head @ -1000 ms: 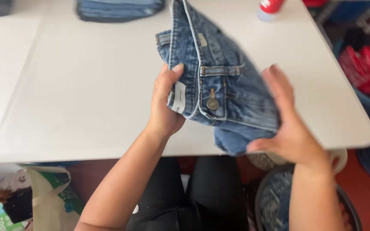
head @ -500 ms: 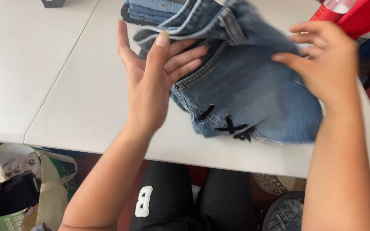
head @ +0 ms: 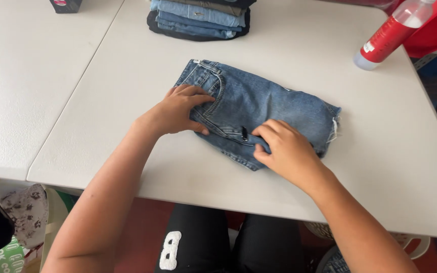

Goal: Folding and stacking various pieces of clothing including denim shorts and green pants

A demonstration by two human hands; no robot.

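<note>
Folded blue denim shorts (head: 264,108) lying flat on the white table (head: 102,126), nearer its front edge than its back edge and roughly midway between the left and right edges. Waistband end toward the left, frayed hem toward the right. Left hand (head: 175,111) palm down on the waistband end, fingers (head: 198,93) slightly spread and curled, tips pressing the cloth beside the pocket seam, thumb tucked along the lower fold. Right hand (head: 284,149) resting on the near edge of the shorts, fingers (head: 264,132) held close together and bent, tips pressing on the denim just beside a small dark button (head: 244,133); whether anything is pinched between thumb and fingers cannot be told. Both hands touching the shorts, set apart from each other with the button between them. Toward the back edge, a stack of folded jeans (head: 198,15) in lighter and darker blues, well apart from the shorts. Near the back right corner, a red spray bottle (head: 393,33) with a clear base, lying tilted. At the back left, on a second white tabletop (head: 21,86) beside the first, a dark box (head: 66,5), only partly in view. Below the front edge, black trousers (head: 218,242) with a white mark on the lap.
</note>
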